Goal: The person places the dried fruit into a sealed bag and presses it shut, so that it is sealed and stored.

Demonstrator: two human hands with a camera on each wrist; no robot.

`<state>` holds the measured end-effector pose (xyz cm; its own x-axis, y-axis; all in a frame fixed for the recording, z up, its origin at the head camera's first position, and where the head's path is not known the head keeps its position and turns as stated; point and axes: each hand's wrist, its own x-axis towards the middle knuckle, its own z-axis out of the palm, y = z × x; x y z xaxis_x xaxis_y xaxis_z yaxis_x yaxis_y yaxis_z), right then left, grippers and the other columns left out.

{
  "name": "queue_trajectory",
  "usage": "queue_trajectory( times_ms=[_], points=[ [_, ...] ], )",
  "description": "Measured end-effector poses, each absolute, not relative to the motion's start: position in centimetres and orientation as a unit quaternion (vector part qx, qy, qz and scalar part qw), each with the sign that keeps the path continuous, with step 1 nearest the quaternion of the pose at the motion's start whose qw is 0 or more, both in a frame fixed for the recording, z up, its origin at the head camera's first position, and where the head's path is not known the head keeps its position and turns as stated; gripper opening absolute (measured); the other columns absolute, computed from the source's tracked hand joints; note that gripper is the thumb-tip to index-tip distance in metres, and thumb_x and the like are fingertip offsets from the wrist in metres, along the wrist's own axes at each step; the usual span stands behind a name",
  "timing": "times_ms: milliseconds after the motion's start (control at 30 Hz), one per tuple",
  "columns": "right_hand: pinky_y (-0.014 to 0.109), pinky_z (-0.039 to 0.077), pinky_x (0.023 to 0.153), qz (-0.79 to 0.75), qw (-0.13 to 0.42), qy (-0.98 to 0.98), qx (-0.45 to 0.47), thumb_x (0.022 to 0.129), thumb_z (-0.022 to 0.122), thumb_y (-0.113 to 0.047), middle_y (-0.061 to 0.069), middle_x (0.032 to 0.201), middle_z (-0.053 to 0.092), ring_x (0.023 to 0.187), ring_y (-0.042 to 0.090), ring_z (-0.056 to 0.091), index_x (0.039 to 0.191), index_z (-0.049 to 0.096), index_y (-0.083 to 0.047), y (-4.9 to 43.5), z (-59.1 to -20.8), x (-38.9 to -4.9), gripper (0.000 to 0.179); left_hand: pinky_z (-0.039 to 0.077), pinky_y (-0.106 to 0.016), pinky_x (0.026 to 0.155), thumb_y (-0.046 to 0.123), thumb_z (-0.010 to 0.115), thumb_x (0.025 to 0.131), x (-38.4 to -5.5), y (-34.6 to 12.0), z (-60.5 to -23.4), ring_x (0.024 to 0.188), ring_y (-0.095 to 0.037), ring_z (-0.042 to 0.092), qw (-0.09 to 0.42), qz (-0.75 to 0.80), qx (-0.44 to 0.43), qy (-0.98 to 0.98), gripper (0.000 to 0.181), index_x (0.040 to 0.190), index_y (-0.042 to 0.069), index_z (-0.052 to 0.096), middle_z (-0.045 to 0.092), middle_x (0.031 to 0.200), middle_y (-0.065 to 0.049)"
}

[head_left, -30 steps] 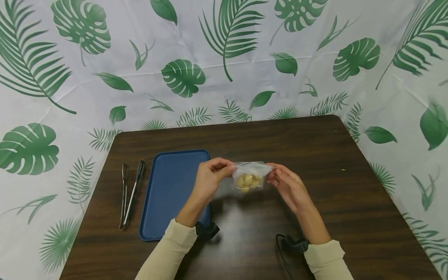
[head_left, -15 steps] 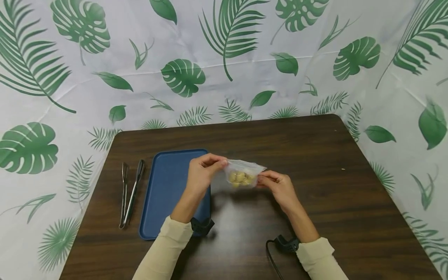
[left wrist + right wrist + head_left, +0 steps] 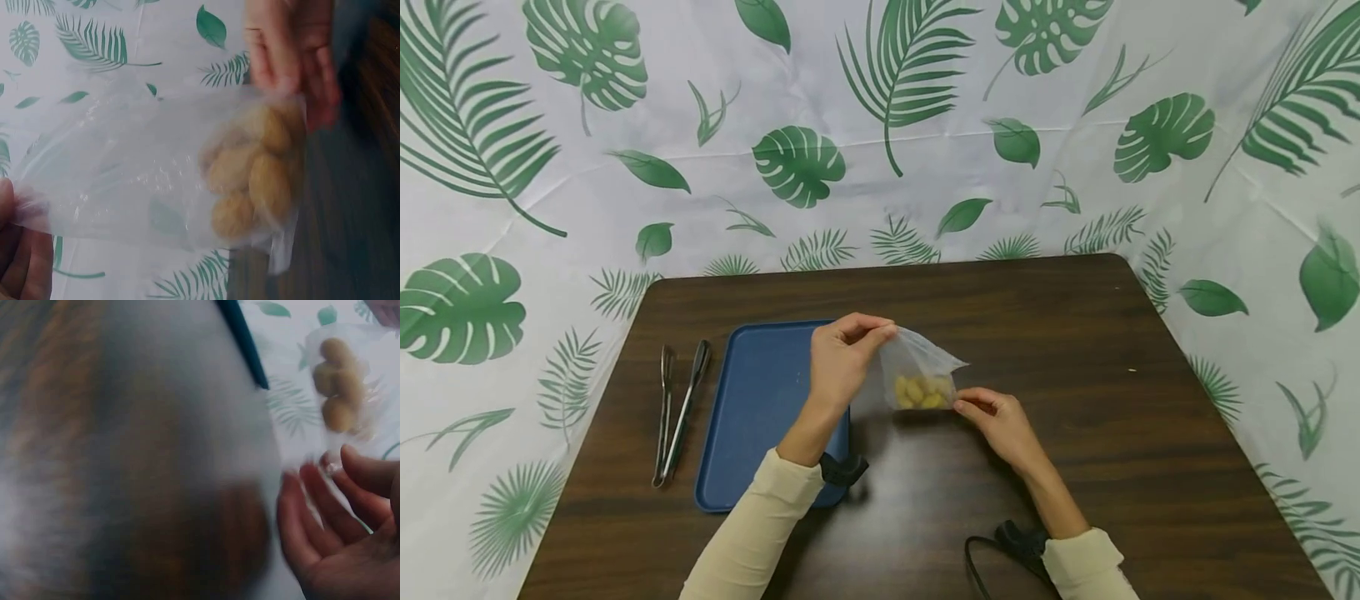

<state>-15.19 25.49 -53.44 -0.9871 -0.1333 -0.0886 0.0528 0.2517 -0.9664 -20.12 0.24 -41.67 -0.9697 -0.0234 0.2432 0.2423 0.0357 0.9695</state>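
Note:
A clear plastic bag hangs over the table between my hands, with several rounded tan pieces gathered at its bottom. My left hand pinches the bag's upper left corner between thumb and fingers. Lower down, my right hand pinches the bag's bottom right corner. The free upper corner of the bag points out to the right. In the right wrist view, the thumb and index finger of the right hand meet at the bag's corner while the other fingers curve loosely.
A blue tray lies on the dark wooden table, partly beneath the left forearm. Metal tongs lie left of the tray. A black cable trails from the right wrist camera. A leaf-patterned cloth hangs behind the table.
My right hand has moved from the bag's upper right side down to its bottom corner. My left hand has risen slightly, and the bag now hangs stretched out with its pieces at the bottom.

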Motion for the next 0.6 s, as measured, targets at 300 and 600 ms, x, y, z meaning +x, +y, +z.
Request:
queue_trajectory(
  times_ms=[300,600],
  points=[
    [0.023,0.056,0.082,-0.524,-0.091,0.841,-0.102,0.100,0.070,-0.026,-0.002,0.101,0.080,0.091,0.012,0.073,0.111,0.079,-0.022,23.4,-48.9,-16.1,0.016,0.057,-0.025,0.073,0.017,0.080,0.090,-19.7,0.1,-43.0,0.080,-0.016,0.074,0.092,-0.674,-0.080,-0.729,0.011,0.095,0.007,0.082,0.080,0.093,-0.013],
    [0.012,0.054,0.074,-0.531,-0.179,0.819,-0.126,0.098,0.070,-0.008,0.002,0.083,0.079,0.076,0.012,0.074,0.098,0.082,-0.013,22.1,-45.5,-16.4,0.013,0.049,-0.053,0.108,0.010,0.046,0.110,-19.9,-2.5,-47.6,0.131,-0.032,0.060,-0.035,-0.718,-0.110,-0.686,0.039,0.146,0.001,0.056,0.060,0.145,-0.022]
  ],
)
